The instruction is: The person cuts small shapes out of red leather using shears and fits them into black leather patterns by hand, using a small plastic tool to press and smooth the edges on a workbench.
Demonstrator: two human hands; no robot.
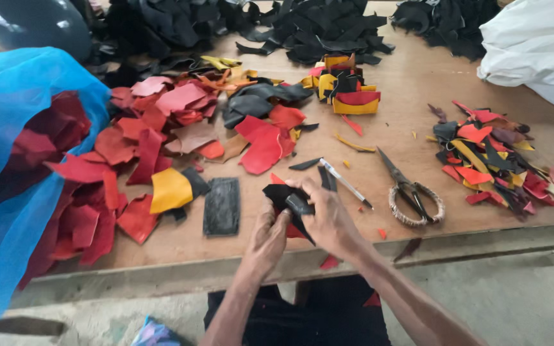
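Observation:
Both my hands meet at the front edge of a wooden table (418,70) over a black leather scrap (286,200). My left hand (267,240) pinches its lower side from the left. My right hand (328,214) grips it from the right, fingers curled over the top. A red scrap shows underneath the black one. Just right of my hands lie a pen (344,182) and a pair of scissors (408,189) with wrapped handles. A flat black rectangular piece (221,206) lies to the left of my hands.
Red, yellow and black leather offcuts (161,128) cover the left and middle of the table, with another mixed pile (495,157) at the right. Black scraps (315,25) are heaped at the back. A blue mesh bag (8,160) of red pieces stands at left, a white sack (540,45) at back right.

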